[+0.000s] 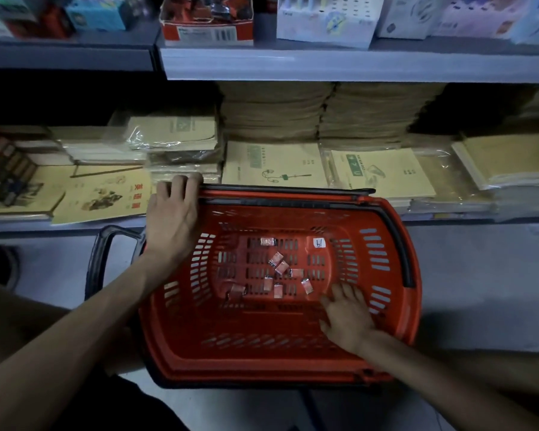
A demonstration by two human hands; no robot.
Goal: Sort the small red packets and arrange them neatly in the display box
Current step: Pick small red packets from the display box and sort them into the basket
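Though packets [282, 267] blur, left hand [171, 213] grips basket [262, 346].

Red slotted plastic basket [293, 362], black handles [287, 190]; small red packets [282, 267], pale silvery ends; white sticker [319, 243], dark handwritten mark; red-and-white cardboard display box [207, 34], dark barcode stripes; tan paper notebooks [274, 164], green print; grey metal shelf [324, 65].

A stationery shop is shown. Grey metal shelves [293, 65] are stocked with flat stacks of exercise books [274, 164], many sealed in clear plastic, and piles of brown paper [324, 113]. Boxed goods [324, 23] and an open display box [207, 32] are lined along the upper shelf. A red plastic shopping basket [386, 219] is seen below.
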